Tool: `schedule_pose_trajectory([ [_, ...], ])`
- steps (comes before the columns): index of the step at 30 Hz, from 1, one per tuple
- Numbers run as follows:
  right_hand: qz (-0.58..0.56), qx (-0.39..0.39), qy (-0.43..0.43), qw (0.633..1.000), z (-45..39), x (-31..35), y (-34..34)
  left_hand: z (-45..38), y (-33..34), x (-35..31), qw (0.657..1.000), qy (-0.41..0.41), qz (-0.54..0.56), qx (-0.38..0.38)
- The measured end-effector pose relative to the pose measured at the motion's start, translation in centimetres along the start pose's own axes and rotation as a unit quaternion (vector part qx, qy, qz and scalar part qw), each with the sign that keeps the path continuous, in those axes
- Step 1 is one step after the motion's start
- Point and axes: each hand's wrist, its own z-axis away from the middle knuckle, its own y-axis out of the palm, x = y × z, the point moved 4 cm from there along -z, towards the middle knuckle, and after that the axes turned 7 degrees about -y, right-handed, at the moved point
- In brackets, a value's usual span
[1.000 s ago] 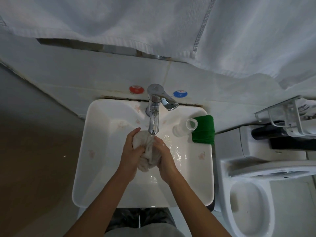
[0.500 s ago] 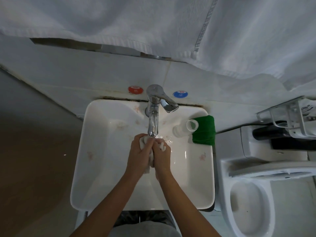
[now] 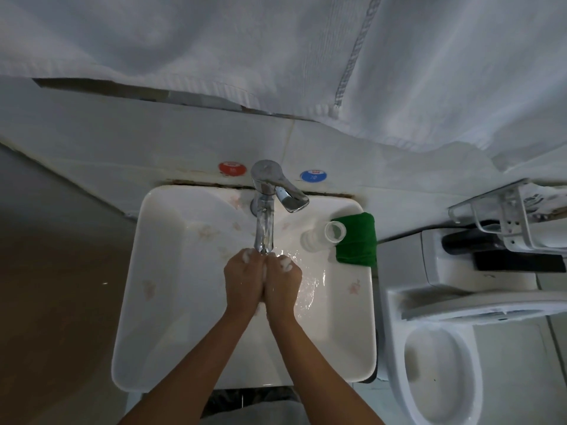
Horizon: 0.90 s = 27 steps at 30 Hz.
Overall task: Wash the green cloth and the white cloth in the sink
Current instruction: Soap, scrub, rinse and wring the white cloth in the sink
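Note:
My left hand [image 3: 243, 282] and my right hand [image 3: 282, 283] are pressed side by side over the white sink [image 3: 171, 302], just under the spout of the chrome tap [image 3: 264, 228]. Both grip the white cloth [image 3: 287, 262], squeezed so tightly that only small bits show between the fingers and below the palms. Water runs from the tap onto my hands and spreads over the basin to the right. The green cloth [image 3: 357, 240] lies folded on the sink's right rim, untouched.
A clear plastic cup [image 3: 325, 236] lies on its side on the rim beside the green cloth. Red [image 3: 232, 168] and blue [image 3: 313, 175] stickers mark the wall behind the tap. White towels [image 3: 276, 56] hang overhead. A toilet [image 3: 441, 369] stands right of the sink.
My hands have closed together and bunched the white cloth into a tight wad; a second ago much of it showed between them, now it is nearly hidden under the tap.

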Motion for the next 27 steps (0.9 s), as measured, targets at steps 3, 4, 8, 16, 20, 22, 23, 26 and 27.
schedule_pose_trajectory([
  [3, 0.036, 0.036, -0.028, 0.998, 0.0, -0.2, 0.1, -1.0, -0.3, 0.4, 0.999, -0.002, 0.000, 0.040],
  [4, 0.033, 0.062, -0.020, 0.997, 0.2, 0.1, 0.0, -1.2, -0.4, 0.3, 0.998, 0.001, 0.000, 0.056],
  [8, -0.074, 0.148, 0.097, 0.982, 0.1, 0.3, -0.5, -1.5, -1.2, 0.0, 0.992, -0.031, 0.039, 0.116],
  [16, -0.001, 0.265, 0.080, 0.961, -0.6, 0.2, -1.2, -0.1, -1.9, -0.4, 0.961, -0.084, 0.156, 0.211],
  [20, 0.002, 0.308, 0.038, 0.951, -0.7, 0.8, -1.5, -0.5, -2.4, 0.0, 0.979, -0.058, 0.071, 0.182],
  [22, 0.008, 0.250, 0.000, 0.968, -0.8, 1.5, -1.6, -0.4, -2.3, -0.5, 0.988, 0.028, 0.013, 0.154],
  [23, 0.001, 0.217, -0.017, 0.976, -0.8, 1.6, -1.6, -0.5, -2.2, -0.9, 0.986, 0.075, -0.016, 0.151],
  [26, -0.027, 0.160, -0.046, 0.986, -1.0, 1.5, -1.9, -1.0, -2.1, -0.4, 0.972, 0.095, -0.116, 0.179],
  [27, -0.042, 0.150, -0.052, 0.986, -0.9, 1.5, -2.0, -1.1, -2.1, 0.1, 0.972, 0.061, -0.128, 0.190],
])
